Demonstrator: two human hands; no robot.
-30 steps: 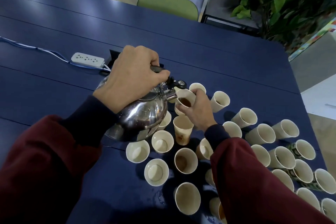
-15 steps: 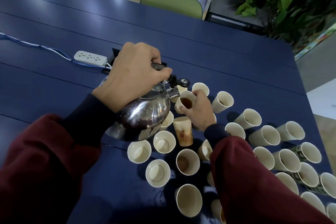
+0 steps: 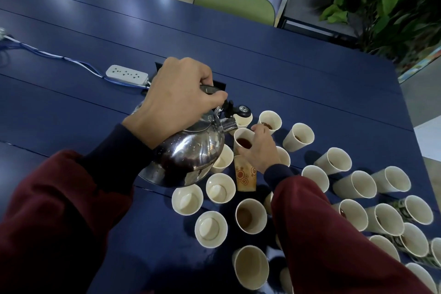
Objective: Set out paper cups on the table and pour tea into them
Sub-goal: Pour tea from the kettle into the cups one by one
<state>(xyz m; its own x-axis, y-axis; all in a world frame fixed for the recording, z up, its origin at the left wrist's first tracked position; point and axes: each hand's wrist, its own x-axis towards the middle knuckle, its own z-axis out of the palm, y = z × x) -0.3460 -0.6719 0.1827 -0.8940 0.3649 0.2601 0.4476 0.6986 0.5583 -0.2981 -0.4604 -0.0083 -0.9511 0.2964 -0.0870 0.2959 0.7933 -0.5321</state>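
**Step in hand: filling one cup from the kettle.** Clock directions are read on the desk [image 3: 286,67], with 12 o'clock pointing away from the person.

- The left grip [image 3: 176,100] is closed round the black handle of the steel kettle [image 3: 191,157].
- The kettle is tipped toward 2 o'clock, with its spout [image 3: 228,124] just beside the rim of the held cup [image 3: 243,141].
- The right grip [image 3: 259,150] is wrapped round that cup from its 4 o'clock side.
- Dark tea shows inside the cup, below the rim. No stream can be made out between spout and cup.
- The cup sits in the middle of the cup group, at 12 o'clock of a patterned cup [image 3: 245,175]. Whether it rests in that cup or hangs clear of it cannot be told.

**Procedure**

1. Hold the spout over the mouth of the cup, not over its wall.
2. Tilt slowly and stop with a margin under the rim.
3. Hold the cup lightly – paper walls are likely to buckle under a squeeze and push tea over the edge.
4. Bring the kettle level before moving either hand. Its body overhangs the empty cups [image 3: 220,187] at 5 to 6 o'clock, and drips would probably land there.
5. Set the filled cup down upright, for instance with the cups already holding tea [image 3: 269,122] at 1 to 2 o'clock.

**Caution** – a power strip [image 3: 124,74] lies at 10 o'clock, well apart from the kettle. Do not swing the spout toward it.
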